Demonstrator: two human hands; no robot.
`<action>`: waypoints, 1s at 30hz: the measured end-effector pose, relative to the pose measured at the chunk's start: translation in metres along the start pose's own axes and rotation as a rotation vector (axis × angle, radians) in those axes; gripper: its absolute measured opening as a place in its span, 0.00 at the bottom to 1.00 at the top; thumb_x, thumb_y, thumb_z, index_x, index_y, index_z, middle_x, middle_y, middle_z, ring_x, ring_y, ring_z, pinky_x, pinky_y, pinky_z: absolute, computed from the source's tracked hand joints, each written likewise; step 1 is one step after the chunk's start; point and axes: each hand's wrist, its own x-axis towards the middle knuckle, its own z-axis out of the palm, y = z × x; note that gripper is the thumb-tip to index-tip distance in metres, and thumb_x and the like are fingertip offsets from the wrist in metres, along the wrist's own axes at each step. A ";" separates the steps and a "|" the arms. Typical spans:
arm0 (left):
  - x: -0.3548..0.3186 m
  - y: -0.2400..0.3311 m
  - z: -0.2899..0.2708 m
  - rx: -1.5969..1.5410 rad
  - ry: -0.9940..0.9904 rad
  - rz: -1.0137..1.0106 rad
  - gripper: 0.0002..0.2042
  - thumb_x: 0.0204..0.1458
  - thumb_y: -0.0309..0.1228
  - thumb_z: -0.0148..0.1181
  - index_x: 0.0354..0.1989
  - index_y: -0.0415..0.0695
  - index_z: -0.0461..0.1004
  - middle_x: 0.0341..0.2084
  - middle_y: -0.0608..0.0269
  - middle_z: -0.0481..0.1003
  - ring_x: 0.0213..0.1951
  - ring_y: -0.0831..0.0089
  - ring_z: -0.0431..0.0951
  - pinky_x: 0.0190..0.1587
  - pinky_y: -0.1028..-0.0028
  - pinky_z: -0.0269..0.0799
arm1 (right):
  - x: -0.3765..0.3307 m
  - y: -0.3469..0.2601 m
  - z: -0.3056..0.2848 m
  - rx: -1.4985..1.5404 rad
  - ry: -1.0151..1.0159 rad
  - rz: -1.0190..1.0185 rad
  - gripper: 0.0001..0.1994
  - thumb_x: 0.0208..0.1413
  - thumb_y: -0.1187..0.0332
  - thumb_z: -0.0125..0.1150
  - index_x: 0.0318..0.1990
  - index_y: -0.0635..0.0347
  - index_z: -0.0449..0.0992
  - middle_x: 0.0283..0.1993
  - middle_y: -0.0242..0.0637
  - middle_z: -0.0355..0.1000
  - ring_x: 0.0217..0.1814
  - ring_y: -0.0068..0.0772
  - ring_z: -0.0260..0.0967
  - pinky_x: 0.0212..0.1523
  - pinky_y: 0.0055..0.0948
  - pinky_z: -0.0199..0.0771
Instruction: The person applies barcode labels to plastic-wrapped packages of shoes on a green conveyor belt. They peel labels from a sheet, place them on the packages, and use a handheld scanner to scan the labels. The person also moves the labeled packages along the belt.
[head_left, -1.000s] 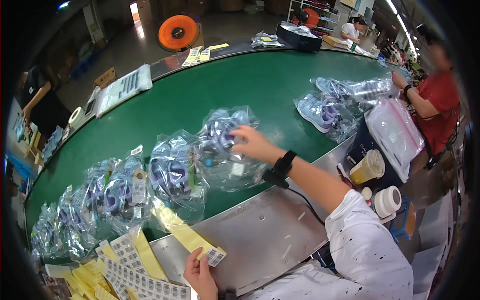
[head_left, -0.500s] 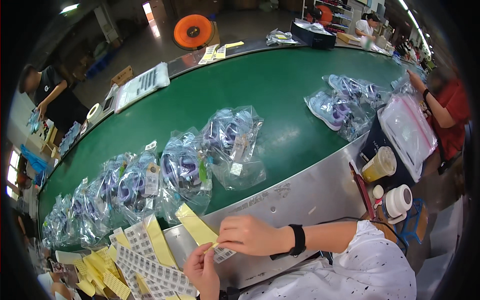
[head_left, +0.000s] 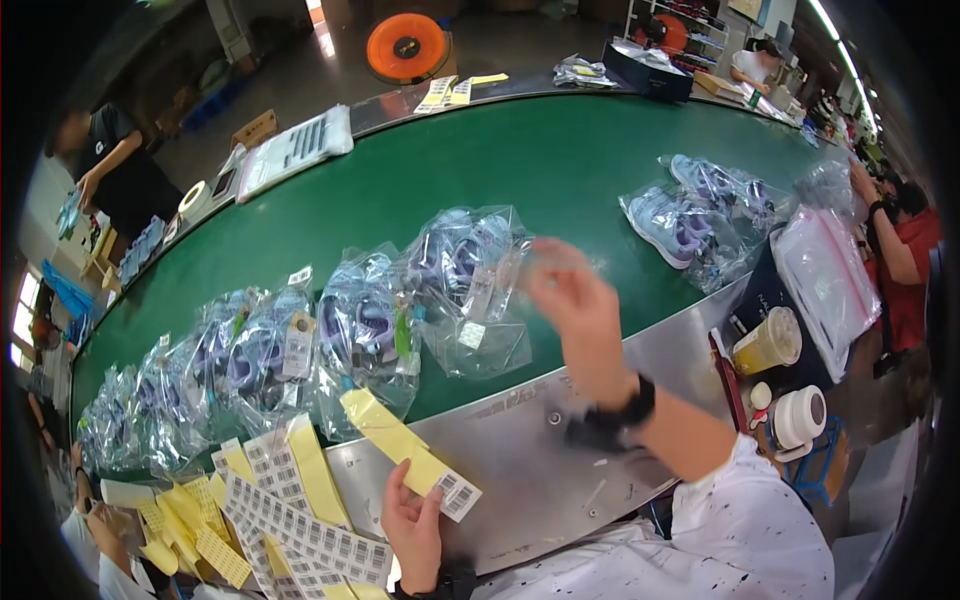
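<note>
**Label strip in left hand, right hand raised over bagged shoes**

The left hand (head_left: 412, 525) sits low at the near edge of the metal counter (head_left: 560, 470). Its fingers (head_left: 395, 497) are closed on a yellow label strip (head_left: 400, 448), which ends in a white barcode sticker (head_left: 458, 493). The strip runs up and to the left, lying over the counter edge toward the green conveyor belt (head_left: 540, 160).

The right hand (head_left: 572, 300), with a black wrist device (head_left: 625, 415) on its arm, is raised above the belt just right of the nearest bagged shoes (head_left: 470, 285). The hand is blurred; whether its fingers are wide or narrow cannot be determined.

A row of further bagged shoes (head_left: 250, 350) extends left along the belt. Loose barcode label sheets (head_left: 300, 525) lie on the counter left of the left hand.
</note>
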 end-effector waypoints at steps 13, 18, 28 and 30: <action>0.001 -0.024 0.015 -0.034 0.008 -0.045 0.29 0.53 0.15 0.52 0.64 0.36 0.54 0.51 0.49 0.70 0.42 0.72 0.78 0.41 0.79 0.74 | 0.121 0.142 -0.075 0.067 0.372 0.374 0.36 0.46 0.81 0.63 0.64 0.60 0.54 0.31 0.36 0.72 0.26 0.23 0.68 0.24 0.22 0.71; 0.004 -0.026 0.021 -0.092 0.019 -0.023 0.28 0.53 0.14 0.52 0.64 0.36 0.54 0.52 0.49 0.68 0.43 0.71 0.78 0.43 0.78 0.74 | 0.111 0.133 -0.113 -0.012 0.362 0.368 0.24 0.49 0.73 0.66 0.54 0.58 0.67 0.38 0.32 0.72 0.38 0.23 0.67 0.38 0.25 0.69; 0.005 -0.026 0.030 -0.126 0.056 0.010 0.28 0.52 0.14 0.52 0.64 0.35 0.56 0.52 0.50 0.68 0.42 0.73 0.77 0.41 0.80 0.74 | 0.131 0.142 -0.082 0.206 0.245 0.645 0.06 0.53 0.74 0.62 0.36 0.58 0.71 0.40 0.35 0.73 0.41 0.32 0.70 0.43 0.34 0.74; 0.006 -0.025 0.033 -0.127 0.047 0.005 0.28 0.52 0.14 0.52 0.64 0.35 0.56 0.52 0.50 0.68 0.41 0.74 0.77 0.40 0.80 0.74 | 0.134 0.152 -0.082 0.141 0.288 0.567 0.05 0.51 0.77 0.62 0.33 0.60 0.71 0.34 0.36 0.72 0.34 0.30 0.71 0.35 0.30 0.76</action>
